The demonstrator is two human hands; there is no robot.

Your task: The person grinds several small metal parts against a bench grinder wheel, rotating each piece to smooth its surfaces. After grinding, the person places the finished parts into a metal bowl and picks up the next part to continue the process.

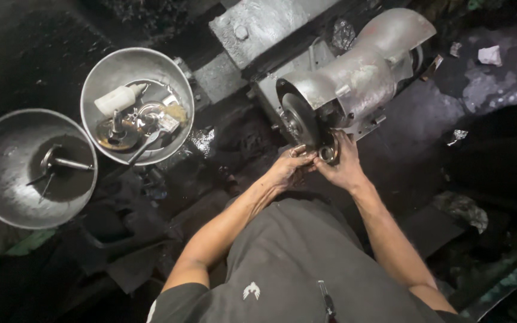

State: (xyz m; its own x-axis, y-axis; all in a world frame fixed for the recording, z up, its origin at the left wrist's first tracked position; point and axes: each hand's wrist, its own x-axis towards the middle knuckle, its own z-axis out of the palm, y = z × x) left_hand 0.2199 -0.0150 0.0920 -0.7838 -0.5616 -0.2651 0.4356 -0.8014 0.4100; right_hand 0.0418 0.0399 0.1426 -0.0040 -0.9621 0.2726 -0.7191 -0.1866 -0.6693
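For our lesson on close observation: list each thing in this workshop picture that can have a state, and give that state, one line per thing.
Left hand: gripping the small metal ring at the wheel.
Right hand: gripping the same ring.
Grinding wheel: upright, half under its guard; spinning cannot be told.
Near bowl: upright, holds a white bottle lying flat and metal parts.
Far bowl: upright, holds a metal piece.

The small round metal part [328,154] is mostly covered by the fingers of the left hand [287,170] and right hand [343,169]. The grinder's wheel [300,121] sits half under its guard. The left bowl [7,197] runs past the picture's edge.
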